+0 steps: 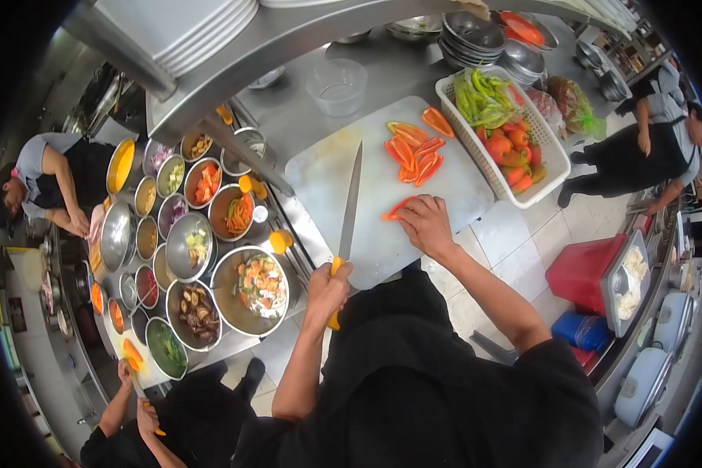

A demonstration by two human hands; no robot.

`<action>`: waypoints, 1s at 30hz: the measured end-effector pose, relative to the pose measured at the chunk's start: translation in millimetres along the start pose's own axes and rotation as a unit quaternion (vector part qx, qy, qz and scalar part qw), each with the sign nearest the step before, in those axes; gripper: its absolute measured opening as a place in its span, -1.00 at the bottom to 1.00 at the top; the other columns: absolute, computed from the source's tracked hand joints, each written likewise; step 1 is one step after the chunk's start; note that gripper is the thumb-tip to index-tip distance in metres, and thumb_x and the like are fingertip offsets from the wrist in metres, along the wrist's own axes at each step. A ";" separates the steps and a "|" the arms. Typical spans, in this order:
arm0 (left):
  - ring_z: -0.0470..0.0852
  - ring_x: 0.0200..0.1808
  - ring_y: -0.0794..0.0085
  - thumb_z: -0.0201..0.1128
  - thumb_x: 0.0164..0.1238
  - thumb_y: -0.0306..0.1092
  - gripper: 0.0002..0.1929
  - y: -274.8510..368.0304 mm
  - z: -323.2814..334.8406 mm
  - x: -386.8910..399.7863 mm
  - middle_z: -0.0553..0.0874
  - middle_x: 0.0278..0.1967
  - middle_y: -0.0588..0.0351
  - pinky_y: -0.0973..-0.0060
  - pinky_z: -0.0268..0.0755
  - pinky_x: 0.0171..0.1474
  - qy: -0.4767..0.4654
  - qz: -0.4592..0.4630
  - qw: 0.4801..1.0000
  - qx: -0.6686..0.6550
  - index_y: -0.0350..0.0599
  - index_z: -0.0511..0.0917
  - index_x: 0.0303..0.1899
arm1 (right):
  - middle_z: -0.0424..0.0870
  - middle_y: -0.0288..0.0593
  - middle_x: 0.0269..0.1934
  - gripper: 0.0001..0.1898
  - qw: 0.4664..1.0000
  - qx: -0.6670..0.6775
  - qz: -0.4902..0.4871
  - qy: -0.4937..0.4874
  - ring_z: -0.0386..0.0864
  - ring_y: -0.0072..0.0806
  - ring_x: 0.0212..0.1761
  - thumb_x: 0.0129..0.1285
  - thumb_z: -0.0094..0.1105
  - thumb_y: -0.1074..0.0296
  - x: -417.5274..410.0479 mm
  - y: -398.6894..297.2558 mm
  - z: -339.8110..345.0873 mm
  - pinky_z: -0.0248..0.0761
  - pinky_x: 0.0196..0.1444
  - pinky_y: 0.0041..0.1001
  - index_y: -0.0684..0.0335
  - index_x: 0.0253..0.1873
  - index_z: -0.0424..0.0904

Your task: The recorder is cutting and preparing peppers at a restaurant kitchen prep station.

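Observation:
My left hand point(329, 292) grips the yellow handle of a long chef's knife point(351, 205), its blade pointing away from me over the white cutting board point(322, 175). Under the fingertips of my right hand point(427, 225) is a piece of red pepper point(395, 212), pressed to the board near its right side. Beyond that hand lies a loose group of cut red pepper pieces point(415, 152), one of them farther up by the board's corner. The knife blade is apart from the pepper.
A white plastic basket point(544, 181) with red peppers point(506, 146) and long green peppers point(482, 99) stands at the board's right. Behind the board sits a clear plastic tub point(336, 88). Many steel bowls point(251, 327) of ingredients fill the left. Co-workers stand left and right; one point(146, 415) cuts carrot.

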State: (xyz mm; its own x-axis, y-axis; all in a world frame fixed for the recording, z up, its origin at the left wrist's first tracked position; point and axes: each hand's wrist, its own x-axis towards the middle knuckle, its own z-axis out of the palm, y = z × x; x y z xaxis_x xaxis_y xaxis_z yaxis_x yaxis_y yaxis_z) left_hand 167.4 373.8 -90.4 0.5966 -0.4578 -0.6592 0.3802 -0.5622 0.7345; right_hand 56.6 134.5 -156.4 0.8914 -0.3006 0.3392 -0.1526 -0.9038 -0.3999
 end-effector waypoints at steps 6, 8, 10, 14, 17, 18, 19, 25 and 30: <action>0.46 -0.73 0.54 0.22 0.46 -0.06 -0.60 -22.3 -2.6 -9.4 0.50 -0.68 0.19 0.52 0.28 -0.67 0.036 0.001 0.999 -0.001 -0.30 0.52 -0.33 | 0.68 -0.11 -0.24 -0.79 0.985 0.130 0.097 0.055 0.61 -0.21 -0.22 0.25 0.18 0.61 25.2 -21.6 10.9 0.46 -0.13 -0.27 0.25 -0.06 0.70; 0.47 -0.73 0.53 0.23 0.46 -0.05 -0.59 -26.8 1.2 -11.5 0.50 -0.68 0.18 0.52 0.28 -0.67 0.054 0.004 0.999 0.008 -0.30 0.52 -0.35 | 0.62 -0.03 -0.38 -0.73 0.953 0.197 0.125 0.190 0.59 -0.20 -0.37 0.19 -0.03 0.77 28.5 -10.1 8.9 0.47 -0.29 -0.35 0.31 -0.18 0.65; 0.47 -0.74 0.54 0.23 0.46 0.00 -0.55 -34.4 6.4 -14.3 0.49 -0.70 0.19 0.52 0.28 -0.69 0.073 -0.005 0.997 0.003 -0.28 0.52 -0.38 | 0.61 0.02 -0.35 -0.72 0.963 0.213 0.142 0.080 0.60 -0.10 -0.25 0.13 -0.01 0.77 22.4 12.3 -6.5 0.48 -0.20 -0.26 0.32 -0.16 0.63; 0.55 -0.67 0.45 0.24 0.46 0.04 -0.52 -43.4 19.9 -19.5 0.54 -0.66 0.13 0.45 0.35 -0.60 0.102 -0.050 0.994 -0.007 -0.31 0.54 -0.36 | 0.61 0.09 -0.18 -0.68 0.978 0.200 0.035 -0.040 0.62 0.02 -0.03 0.08 0.04 0.74 24.7 25.6 -25.0 0.50 0.03 -0.17 0.30 -0.09 0.62; 0.61 -0.57 0.34 0.24 0.47 0.06 -0.49 -71.1 29.2 -10.6 0.59 -0.60 0.05 0.37 0.40 -0.47 0.192 0.030 0.978 0.076 -0.36 0.56 -0.34 | 0.63 0.09 -0.03 -0.65 0.969 0.211 -0.123 -0.024 0.60 0.03 0.10 0.10 0.07 0.72 15.6 17.8 -24.7 0.49 0.19 -0.16 0.31 -0.01 0.62; 0.61 -0.52 0.33 0.24 0.47 0.05 -0.48 -69.3 31.1 -11.0 0.61 -0.58 0.03 0.34 0.41 -0.41 0.201 0.016 0.977 0.062 -0.38 0.57 -0.33 | 0.64 0.10 0.05 -0.63 0.954 0.224 -0.194 -0.040 0.59 0.03 0.18 0.11 0.07 0.73 7.5 17.7 -17.7 0.48 0.28 -0.15 0.33 0.04 0.62; 0.62 -0.47 0.32 0.25 0.48 0.05 -0.48 -64.4 32.5 -12.7 0.63 -0.55 0.00 0.32 0.42 -0.36 0.210 0.006 0.977 0.047 -0.39 0.57 -0.32 | 0.62 0.12 0.12 -0.61 0.938 0.245 -0.225 -0.095 0.56 0.03 0.24 0.14 0.10 0.69 -1.3 15.5 -10.4 0.45 0.33 -0.15 0.36 0.10 0.59; 0.45 -0.61 0.57 0.28 0.49 0.02 -0.54 -34.9 37.5 -25.1 0.53 -0.62 0.19 0.45 0.30 -0.55 0.259 -0.011 0.964 -0.066 -0.28 0.55 -0.37 | 0.57 0.08 0.25 -0.59 0.888 0.177 -0.376 -0.197 0.48 0.02 0.35 0.29 0.19 0.43 -20.4 -39.6 23.2 0.38 0.36 -0.15 0.30 0.24 0.56; 0.36 -0.69 0.67 0.22 0.54 -0.03 -0.63 -37.3 34.6 -27.6 0.45 -0.64 0.32 0.57 0.16 -0.66 0.255 -0.016 0.963 -0.080 -0.18 0.54 -0.30 | 0.63 -0.12 0.19 -0.67 0.750 0.404 -0.186 -0.490 0.52 -0.03 0.27 0.19 0.19 0.58 7.5 -54.7 6.0 0.38 0.29 -0.12 0.14 0.05 0.69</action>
State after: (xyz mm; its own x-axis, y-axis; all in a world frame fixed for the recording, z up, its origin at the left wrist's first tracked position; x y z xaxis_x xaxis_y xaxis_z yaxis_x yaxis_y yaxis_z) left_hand 112.3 383.5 -105.2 0.8368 -0.0201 -0.5472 0.4847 -0.4377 0.7573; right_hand 74.2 183.5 -137.0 0.7537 0.6530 -0.0745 0.1402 -0.2705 -0.9524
